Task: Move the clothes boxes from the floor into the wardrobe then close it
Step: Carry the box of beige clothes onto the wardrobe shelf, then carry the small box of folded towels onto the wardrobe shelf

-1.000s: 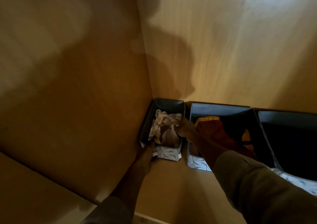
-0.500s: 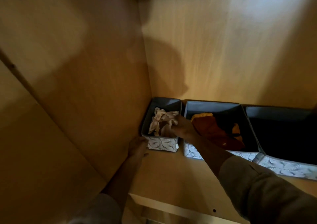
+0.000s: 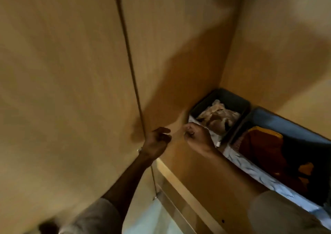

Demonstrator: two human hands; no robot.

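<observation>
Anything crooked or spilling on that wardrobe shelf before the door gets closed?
Nothing stands out. The small box sits in the corner, clothes inside, beside the bigger box. Right hand is at its front edge.

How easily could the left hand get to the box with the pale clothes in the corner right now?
Probably yes. The left hand hangs free just left of the small box, holding nothing. Only bare shelf lies between them, though the right hand already sits at the box's near corner.
</observation>
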